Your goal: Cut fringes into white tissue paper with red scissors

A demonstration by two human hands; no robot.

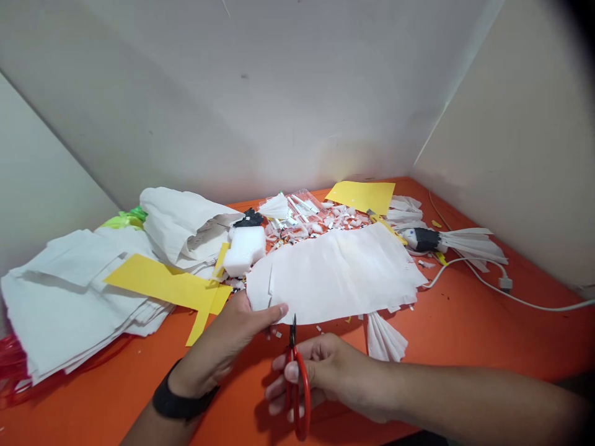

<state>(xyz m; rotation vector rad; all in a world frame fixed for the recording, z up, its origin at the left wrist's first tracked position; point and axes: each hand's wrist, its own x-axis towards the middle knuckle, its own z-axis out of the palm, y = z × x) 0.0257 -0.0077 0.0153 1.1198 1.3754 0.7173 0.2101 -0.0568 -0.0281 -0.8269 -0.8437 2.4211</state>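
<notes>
My left hand [244, 328] pinches the near left edge of a white paper sheet [334, 272], thumb on top. A slit runs into the sheet near its left end. In my right hand [325, 371] is a pair of red-handled scissors [300, 396], fingers in and around the loops. The dark blade tips point away from me and meet the sheet's near edge, just right of my left thumb. How far the blades are apart I cannot make out. A pleated white paper piece [385, 337] lies under the sheet's near right side.
Stacked white sheets [79, 291] and yellow paper [158, 282] lie left. A white foam block [244, 249] stands behind the sheet, with scraps [346, 217] and a yellow cutter [389, 229] beyond. At right are a black-and-white paper figure [425, 239] and a white cable [543, 306].
</notes>
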